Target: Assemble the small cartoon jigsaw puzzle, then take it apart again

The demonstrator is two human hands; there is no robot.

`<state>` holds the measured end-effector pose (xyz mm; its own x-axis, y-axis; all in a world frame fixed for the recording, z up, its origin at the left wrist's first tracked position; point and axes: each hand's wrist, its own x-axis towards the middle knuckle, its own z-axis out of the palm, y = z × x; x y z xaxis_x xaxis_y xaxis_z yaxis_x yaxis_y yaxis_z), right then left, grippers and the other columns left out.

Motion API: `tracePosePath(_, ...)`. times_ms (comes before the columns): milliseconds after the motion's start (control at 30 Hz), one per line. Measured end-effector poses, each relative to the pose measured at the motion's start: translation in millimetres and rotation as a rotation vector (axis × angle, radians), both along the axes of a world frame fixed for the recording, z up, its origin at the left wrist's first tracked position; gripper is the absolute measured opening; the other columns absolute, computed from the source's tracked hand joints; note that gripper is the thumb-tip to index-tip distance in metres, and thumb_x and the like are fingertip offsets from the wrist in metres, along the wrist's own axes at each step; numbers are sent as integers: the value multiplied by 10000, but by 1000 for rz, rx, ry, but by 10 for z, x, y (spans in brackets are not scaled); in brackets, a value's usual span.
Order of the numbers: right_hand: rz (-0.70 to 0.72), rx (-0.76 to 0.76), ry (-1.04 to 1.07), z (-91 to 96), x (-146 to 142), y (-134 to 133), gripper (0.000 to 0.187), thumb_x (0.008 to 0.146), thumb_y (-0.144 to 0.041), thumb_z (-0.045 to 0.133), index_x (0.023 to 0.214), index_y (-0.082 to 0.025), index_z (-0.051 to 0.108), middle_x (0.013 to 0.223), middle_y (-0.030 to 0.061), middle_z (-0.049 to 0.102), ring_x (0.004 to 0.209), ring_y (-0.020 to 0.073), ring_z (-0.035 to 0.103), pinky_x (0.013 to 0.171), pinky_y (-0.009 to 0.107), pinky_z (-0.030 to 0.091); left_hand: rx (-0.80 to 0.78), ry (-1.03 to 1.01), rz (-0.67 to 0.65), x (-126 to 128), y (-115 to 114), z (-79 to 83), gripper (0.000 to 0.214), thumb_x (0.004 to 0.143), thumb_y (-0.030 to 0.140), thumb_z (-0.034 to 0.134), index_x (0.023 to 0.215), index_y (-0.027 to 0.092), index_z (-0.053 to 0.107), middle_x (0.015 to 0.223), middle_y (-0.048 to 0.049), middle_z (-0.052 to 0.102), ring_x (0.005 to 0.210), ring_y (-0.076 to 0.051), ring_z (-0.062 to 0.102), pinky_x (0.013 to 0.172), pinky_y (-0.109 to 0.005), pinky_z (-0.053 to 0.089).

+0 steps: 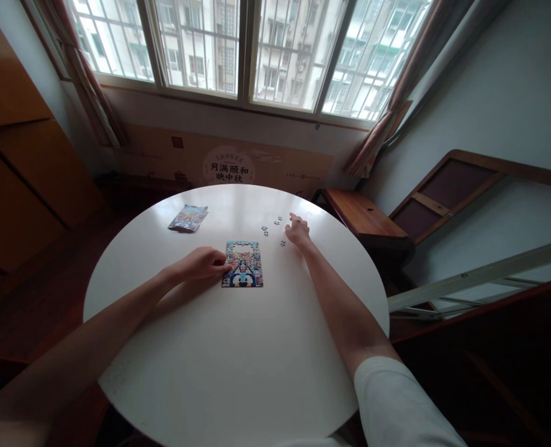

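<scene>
A small colourful jigsaw puzzle [242,265], nearly filled in with a gap along its top edge, lies in the middle of a round white table [238,360]. My left hand [201,262] rests against the puzzle's left edge, fingers curled and touching it. My right hand [296,232] reaches past the puzzle's upper right corner among loose puzzle pieces [278,221], fingers bent in a pinch; whether they hold a piece is too small to tell. Another loose piece [283,243] lies just left of that hand, and one more [265,231] sits above the puzzle.
A printed puzzle packet [188,218] lies at the table's far left. Behind the table are a cardboard panel with printed characters [229,166], a barred window and curtains. A wooden bench [363,217] and leaning frames stand to the right; wooden cabinets [19,167] stand left.
</scene>
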<state>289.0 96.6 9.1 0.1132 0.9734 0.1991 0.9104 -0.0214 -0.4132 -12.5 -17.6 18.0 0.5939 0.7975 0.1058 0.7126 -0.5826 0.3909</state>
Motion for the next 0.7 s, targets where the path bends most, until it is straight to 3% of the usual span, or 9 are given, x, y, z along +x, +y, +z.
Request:
tracePosePath(300, 113, 36, 117, -153, -31, 36, 772, 806, -181, 466, 1497, -247, 129, 1441, 47, 432, 1225, 291, 454, 1012, 436, 362, 11, -19, 12, 18, -23, 23, 472, 833, 499, 502, 522, 149, 444, 476, 49, 313, 485, -73, 203, 485, -244, 154)
tracePosePath(700, 183, -64, -57, -123, -64, 118, 692, 874, -221, 367, 1503, -285, 87, 1427, 4, 458, 1294, 262, 365, 1049, 458, 284, 18, 7, 21, -4, -2, -28, 498, 839, 540, 484, 532, 151, 435, 489, 49, 316, 493, -73, 218, 491, -244, 157)
